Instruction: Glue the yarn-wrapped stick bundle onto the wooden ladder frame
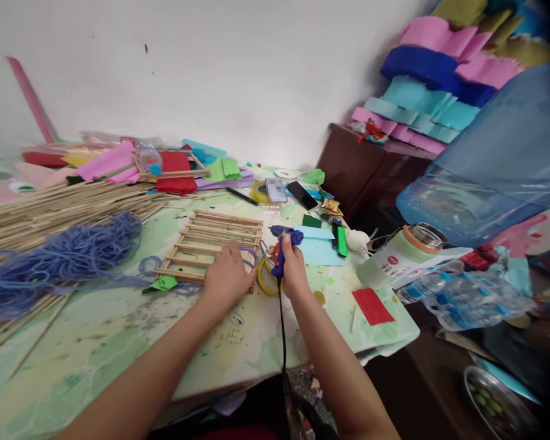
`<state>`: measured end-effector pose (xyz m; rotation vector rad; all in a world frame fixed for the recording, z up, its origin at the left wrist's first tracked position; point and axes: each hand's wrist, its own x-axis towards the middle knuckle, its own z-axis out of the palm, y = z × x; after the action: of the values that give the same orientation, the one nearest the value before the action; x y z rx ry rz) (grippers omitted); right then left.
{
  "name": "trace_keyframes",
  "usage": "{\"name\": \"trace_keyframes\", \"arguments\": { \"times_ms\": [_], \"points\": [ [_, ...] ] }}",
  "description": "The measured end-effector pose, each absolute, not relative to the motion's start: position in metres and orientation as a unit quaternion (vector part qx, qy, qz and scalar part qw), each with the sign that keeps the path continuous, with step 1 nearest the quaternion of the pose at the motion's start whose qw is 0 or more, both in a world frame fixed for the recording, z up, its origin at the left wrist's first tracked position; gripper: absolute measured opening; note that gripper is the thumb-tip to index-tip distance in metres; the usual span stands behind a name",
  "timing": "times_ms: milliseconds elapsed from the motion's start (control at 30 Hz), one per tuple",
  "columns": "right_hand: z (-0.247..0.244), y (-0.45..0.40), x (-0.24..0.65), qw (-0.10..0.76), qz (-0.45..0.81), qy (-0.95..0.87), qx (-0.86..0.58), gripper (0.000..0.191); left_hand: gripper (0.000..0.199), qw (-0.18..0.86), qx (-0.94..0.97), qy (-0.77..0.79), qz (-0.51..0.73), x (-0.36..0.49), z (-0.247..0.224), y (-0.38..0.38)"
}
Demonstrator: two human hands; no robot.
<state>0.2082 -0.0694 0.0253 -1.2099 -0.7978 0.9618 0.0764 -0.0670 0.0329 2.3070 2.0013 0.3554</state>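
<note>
Green-mottled tabletop [96, 348], pale ladder-like stick frame [197, 248]

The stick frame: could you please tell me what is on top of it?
On the stick frame rests the left hand, with blue cord beside it; whatever is beneath the hand is hidden.

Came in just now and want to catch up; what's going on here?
Someone's right hand holds a blue glue gun beside a frame of wooden sticks. The left hand is on the frame's near right part. To the left, a heap of blue yarn lies over loose sticks.
</note>
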Motion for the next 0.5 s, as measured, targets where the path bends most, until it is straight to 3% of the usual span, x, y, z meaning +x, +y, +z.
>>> {"name": "trace_keyframes", "arguments": {
  "times_ms": [133,333,500],
  "points": [
    [0.019,-0.03,0.191,0.651,0.459,-0.316,-0.515,0.052,0.076,0.041,0.748,0.651,0.123,0.076,0.033,-0.068],
    [0.012,-0.012,0.174,0.652,0.399,-0.348,-0.543,0.049,0.083,0.049,0.741,0.654,0.143,0.074,0.033,-0.069],
    [0.018,-0.024,0.182,0.751,0.437,-0.254,-0.425,0.05,0.089,0.027,0.737,0.63,0.243,0.066,0.015,-0.083]
  ]
}}
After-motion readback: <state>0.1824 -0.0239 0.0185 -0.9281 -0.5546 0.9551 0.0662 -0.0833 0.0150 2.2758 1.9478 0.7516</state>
